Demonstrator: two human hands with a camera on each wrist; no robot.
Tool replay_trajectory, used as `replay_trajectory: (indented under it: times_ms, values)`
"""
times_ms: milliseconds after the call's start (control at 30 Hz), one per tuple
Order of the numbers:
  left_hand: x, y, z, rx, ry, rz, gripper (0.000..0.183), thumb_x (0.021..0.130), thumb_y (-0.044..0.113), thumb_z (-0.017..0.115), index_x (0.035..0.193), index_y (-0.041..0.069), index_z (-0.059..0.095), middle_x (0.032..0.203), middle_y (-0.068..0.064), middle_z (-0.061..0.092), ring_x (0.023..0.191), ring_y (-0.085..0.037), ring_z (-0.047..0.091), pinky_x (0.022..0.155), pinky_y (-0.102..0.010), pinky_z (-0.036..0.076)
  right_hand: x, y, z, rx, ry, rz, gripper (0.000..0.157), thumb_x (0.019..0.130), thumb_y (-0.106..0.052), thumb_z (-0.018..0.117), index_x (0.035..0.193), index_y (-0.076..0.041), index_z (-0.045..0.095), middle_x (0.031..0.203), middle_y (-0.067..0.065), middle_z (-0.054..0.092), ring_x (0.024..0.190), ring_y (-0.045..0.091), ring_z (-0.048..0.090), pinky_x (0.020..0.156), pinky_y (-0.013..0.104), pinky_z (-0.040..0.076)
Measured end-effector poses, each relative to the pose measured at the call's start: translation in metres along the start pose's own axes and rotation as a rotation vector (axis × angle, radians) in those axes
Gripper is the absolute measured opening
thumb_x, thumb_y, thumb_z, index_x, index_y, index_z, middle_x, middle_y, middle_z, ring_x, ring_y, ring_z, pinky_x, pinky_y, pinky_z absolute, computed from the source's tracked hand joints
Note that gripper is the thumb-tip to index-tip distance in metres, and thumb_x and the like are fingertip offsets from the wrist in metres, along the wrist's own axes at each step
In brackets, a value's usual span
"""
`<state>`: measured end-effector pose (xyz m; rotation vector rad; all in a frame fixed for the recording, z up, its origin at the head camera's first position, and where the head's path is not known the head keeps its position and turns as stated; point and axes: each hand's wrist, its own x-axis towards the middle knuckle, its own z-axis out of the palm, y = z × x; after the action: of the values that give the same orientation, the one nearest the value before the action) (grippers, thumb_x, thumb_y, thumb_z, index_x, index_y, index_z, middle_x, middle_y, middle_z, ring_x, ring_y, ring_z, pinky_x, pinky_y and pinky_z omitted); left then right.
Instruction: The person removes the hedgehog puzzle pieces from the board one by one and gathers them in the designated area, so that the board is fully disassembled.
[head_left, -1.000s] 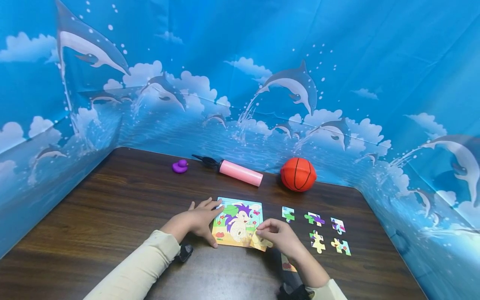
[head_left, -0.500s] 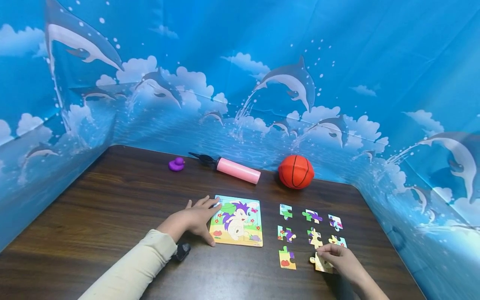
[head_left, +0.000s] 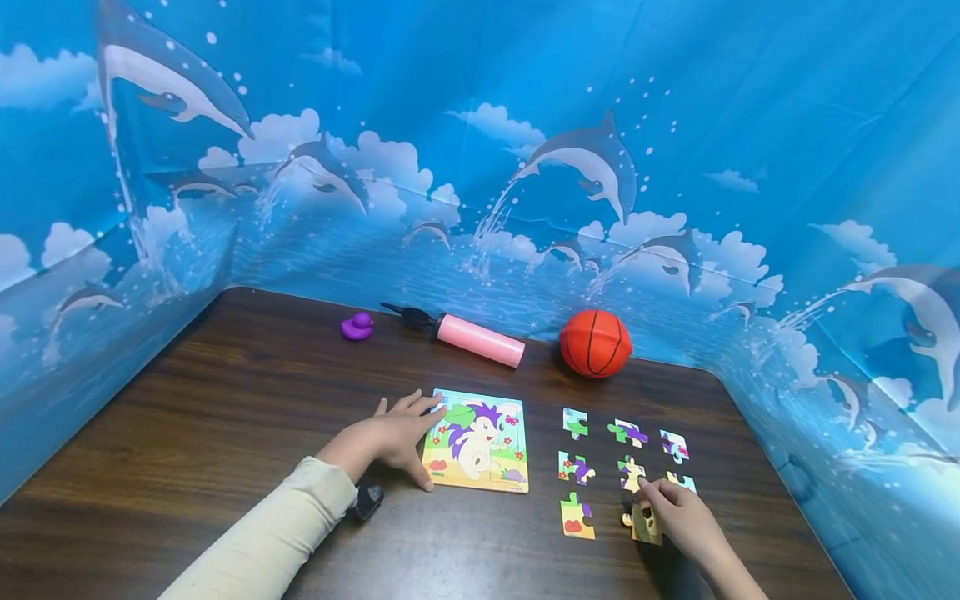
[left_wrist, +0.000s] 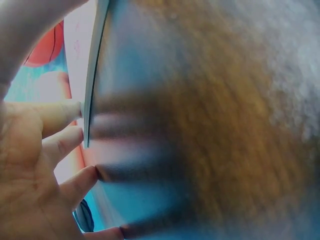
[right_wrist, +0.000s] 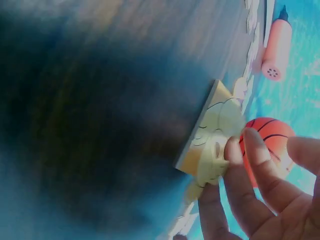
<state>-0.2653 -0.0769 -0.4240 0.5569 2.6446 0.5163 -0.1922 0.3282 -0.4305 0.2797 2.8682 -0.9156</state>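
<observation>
My left hand [head_left: 393,437] lies with spread fingers at the left side of a square hedgehog jigsaw board [head_left: 477,440]. In the left wrist view its fingertips touch the edge of that board [left_wrist: 95,75]. Beyond the loose pieces' middle column, my right hand [head_left: 686,512] holds a yellow-and-cream puzzle piece [head_left: 647,527] by its upper edge. The right wrist view shows this puzzle piece [right_wrist: 212,132] low over the table, with several fingertips of the right hand [right_wrist: 265,195] at its edge. Whether it touches the table I cannot tell.
Several loose puzzle pieces lie in rows right of the board, among them a red-and-yellow piece [head_left: 577,518] and a purple-and-green piece [head_left: 628,432]. Behind stand a purple toy duck [head_left: 357,327], a pink hand pump [head_left: 480,340] and an orange-red ball [head_left: 596,343].
My right hand has carried the puzzle piece from the board's lower right corner to the front row of loose pieces, where it has tilted slightly. My left hand has stayed at the board.
</observation>
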Motion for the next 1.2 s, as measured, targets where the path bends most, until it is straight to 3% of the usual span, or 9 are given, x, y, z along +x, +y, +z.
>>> replay_trajectory:
  times_ms: [100, 233, 400, 467, 600, 700, 833, 1200]
  values:
    - [-0.001, 0.000, 0.000, -0.003, -0.003, 0.002, 0.112, 0.066, 0.045, 0.091, 0.155, 0.009, 0.034, 0.164, -0.009, 0.018, 0.150, -0.037, 0.008, 0.113, -0.071, 0.003, 0.000, -0.006, -0.004, -0.088, 0.030, -0.006, 0.051, 0.105, -0.047, 0.040, 0.101, -0.008, 0.072, 0.095, 0.005, 0.073, 0.104, 0.039, 0.064, 0.085, 0.061, 0.044]
    - [-0.001, 0.000, 0.000, -0.004, -0.002, 0.000, 0.112, 0.066, 0.045, 0.092, 0.155, 0.009, 0.034, 0.164, -0.009, 0.018, 0.150, -0.037, 0.008, 0.113, -0.071, 0.003, 0.006, -0.021, -0.004, -0.102, 0.067, -0.030, 0.056, 0.103, -0.056, 0.039, 0.102, -0.011, 0.072, 0.101, 0.007, 0.074, 0.106, 0.040, 0.063, 0.085, 0.068, 0.033]
    - [0.001, -0.002, 0.000, 0.009, -0.002, -0.012, 0.112, 0.066, 0.046, 0.091, 0.155, 0.010, 0.034, 0.164, -0.008, 0.018, 0.150, -0.037, 0.008, 0.114, -0.070, 0.003, 0.018, -0.057, 0.017, -0.099, 0.064, -0.199, 0.023, 0.095, -0.038, 0.066, 0.100, -0.017, 0.073, 0.106, 0.003, 0.072, 0.106, 0.031, 0.062, 0.087, 0.062, 0.037]
    - [0.002, -0.002, 0.001, 0.013, -0.003, -0.015, 0.112, 0.066, 0.046, 0.091, 0.155, 0.011, 0.034, 0.164, -0.007, 0.018, 0.151, -0.036, 0.008, 0.114, -0.070, 0.004, 0.023, -0.073, 0.029, -0.151, 0.028, -0.308, 0.016, 0.089, -0.031, 0.075, 0.102, -0.022, 0.074, 0.110, -0.002, 0.069, 0.111, 0.028, 0.057, 0.090, 0.060, 0.038]
    - [0.003, -0.001, 0.001, 0.012, -0.005, -0.011, 0.112, 0.066, 0.046, 0.091, 0.155, 0.011, 0.034, 0.164, -0.007, 0.018, 0.151, -0.036, 0.008, 0.114, -0.070, 0.004, 0.031, -0.101, 0.051, -0.278, -0.106, -0.520, 0.035, 0.080, -0.032, 0.084, 0.113, -0.029, 0.072, 0.122, -0.002, 0.060, 0.122, 0.028, 0.047, 0.098, 0.066, 0.028]
    - [0.004, 0.000, 0.002, 0.013, -0.006, -0.018, 0.111, 0.066, 0.046, 0.091, 0.155, 0.012, 0.034, 0.164, -0.007, 0.018, 0.151, -0.036, 0.008, 0.114, -0.069, 0.004, 0.038, -0.116, 0.060, -0.348, -0.211, -0.596, 0.049, 0.078, -0.036, 0.085, 0.124, -0.032, 0.068, 0.136, 0.004, 0.053, 0.129, 0.030, 0.040, 0.103, 0.070, 0.023]
    - [0.005, 0.001, 0.003, 0.010, -0.010, -0.028, 0.111, 0.066, 0.047, 0.091, 0.155, 0.013, 0.035, 0.164, -0.006, 0.019, 0.151, -0.035, 0.008, 0.115, -0.069, 0.004, 0.045, -0.127, 0.066, -0.408, -0.281, -0.554, 0.060, 0.075, -0.042, 0.085, 0.130, -0.033, 0.065, 0.146, 0.008, 0.045, 0.133, 0.033, 0.035, 0.105, 0.071, 0.023]
    - [0.005, 0.001, 0.002, 0.007, -0.008, -0.021, 0.111, 0.066, 0.047, 0.091, 0.155, 0.012, 0.035, 0.164, -0.006, 0.019, 0.151, -0.035, 0.008, 0.114, -0.069, 0.004, 0.052, -0.134, 0.072, -0.368, -0.287, -0.494, 0.045, 0.070, -0.037, 0.089, 0.110, -0.033, 0.071, 0.145, 0.010, 0.045, 0.132, 0.035, 0.035, 0.104, 0.069, 0.027]
